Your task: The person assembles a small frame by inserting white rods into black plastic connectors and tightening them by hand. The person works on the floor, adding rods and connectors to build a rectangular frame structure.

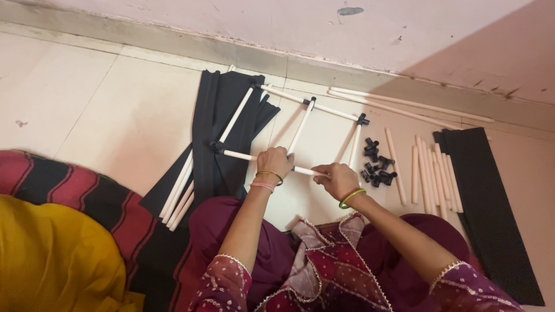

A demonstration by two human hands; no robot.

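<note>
A frame of white rods (302,125) joined by black plastic connectors lies on the tiled floor in front of me. My left hand (274,162) grips the near rod where a cross rod meets it. My right hand (336,179) pinches the same near rod a little to the right. Both wrists wear bangles. The frame's left part rests on black fabric (215,130). A corner connector (362,120) sits at the frame's far right.
A pile of loose black connectors (376,163) and several loose white rods (428,173) lie to the right, beside another black fabric sheet (491,202). More rods (178,190) lie at the left. Long rods (404,105) rest along the wall. A striped rug (87,196) and yellow cloth (52,260) are at the left.
</note>
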